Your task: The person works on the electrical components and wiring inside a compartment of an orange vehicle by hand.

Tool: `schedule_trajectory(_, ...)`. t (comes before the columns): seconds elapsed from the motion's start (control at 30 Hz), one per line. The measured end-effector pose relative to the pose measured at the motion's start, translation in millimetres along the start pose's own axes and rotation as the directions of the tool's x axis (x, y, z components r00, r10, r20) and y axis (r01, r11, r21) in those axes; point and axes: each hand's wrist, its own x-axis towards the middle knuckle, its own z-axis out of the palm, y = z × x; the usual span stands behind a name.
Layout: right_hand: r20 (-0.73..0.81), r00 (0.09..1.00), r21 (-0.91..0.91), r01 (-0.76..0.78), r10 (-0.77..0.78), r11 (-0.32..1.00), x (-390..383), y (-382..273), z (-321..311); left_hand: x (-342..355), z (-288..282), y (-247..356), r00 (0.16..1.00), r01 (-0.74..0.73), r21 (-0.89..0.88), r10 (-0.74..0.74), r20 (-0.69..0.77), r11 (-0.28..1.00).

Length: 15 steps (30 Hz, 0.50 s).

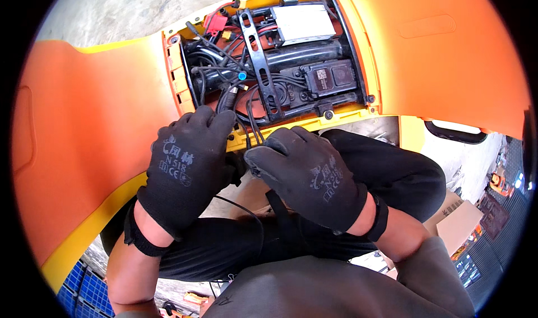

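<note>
My left hand [190, 161], in a black knit glove, is at the near left edge of an open bay in an orange and yellow body. Its fingers are curled, and their tips are hidden. Beside it, my right hand [308, 172], gloved alike, is closed with thumb and fingers together around a black cable [248, 138] that comes down over the yellow rim [291, 127]. A small dark part [236, 167] shows between the hands; its kind is unclear. Another thin black cable [241, 204] hangs below them across my lap.
Inside the bay are a silver box [305, 23], a black module [330, 78], a slotted black bracket [259, 60], a red connector [216, 24] and a blue-capped plug [242, 76] among tangled wires. Orange panels flank it. A cardboard box [459, 225] and blue crates [92, 293] stand below.
</note>
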Motion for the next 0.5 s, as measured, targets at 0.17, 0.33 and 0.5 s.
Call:
schedule_trajectory(0.17,0.045,0.999,-0.007,-0.003,0.003,1.0,1.2,-1.7,-1.9,-6.3,11.9,2.6,0.997,-0.065,0.1,0.068,-0.026,0.993)
schedule_trajectory(0.33,0.094,0.996,-0.045,0.01,-0.006,0.999,0.6,-0.3,-2.2,-10.6,15.7,8.3,0.996,-0.092,0.146,0.091,0.011,0.985)
schedule_trajectory(0.5,0.095,0.995,-0.047,0.014,-0.009,0.999,0.4,-0.2,-0.7,-11.7,16.1,10.3,0.995,-0.098,0.113,0.097,0.019,0.989)
